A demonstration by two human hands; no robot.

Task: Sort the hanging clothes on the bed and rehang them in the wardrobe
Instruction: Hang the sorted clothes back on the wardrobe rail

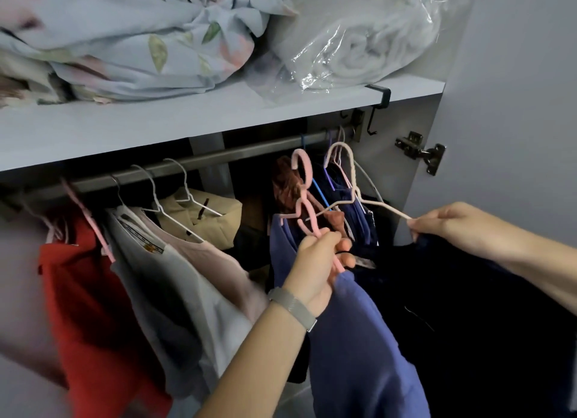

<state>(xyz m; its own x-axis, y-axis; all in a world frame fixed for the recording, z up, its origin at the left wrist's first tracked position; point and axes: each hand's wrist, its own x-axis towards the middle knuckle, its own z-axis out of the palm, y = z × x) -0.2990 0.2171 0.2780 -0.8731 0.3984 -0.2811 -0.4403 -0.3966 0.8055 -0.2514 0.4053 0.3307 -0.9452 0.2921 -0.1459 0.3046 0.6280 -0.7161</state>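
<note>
I face an open wardrobe with a metal rail (249,152) under a shelf. My left hand (315,261) grips a pink hanger (304,196) that carries a blue-purple garment (359,339); its hook is below the rail. My right hand (452,227) pinches the end of a cream hanger (352,196) with a dark navy garment (468,308); that hook also hangs below the rail. On the rail hang a red garment (87,292), a light grey garment (162,280) and a pale pink one (218,261) on wire hangers.
The shelf (156,121) above holds a floral bedding bundle (140,33) and a towel in clear plastic (368,39). A black hook (379,105) clips to the shelf edge. The wardrobe door (512,89) with its hinge (421,152) stands at the right. A tan bag (203,214) sits behind the clothes.
</note>
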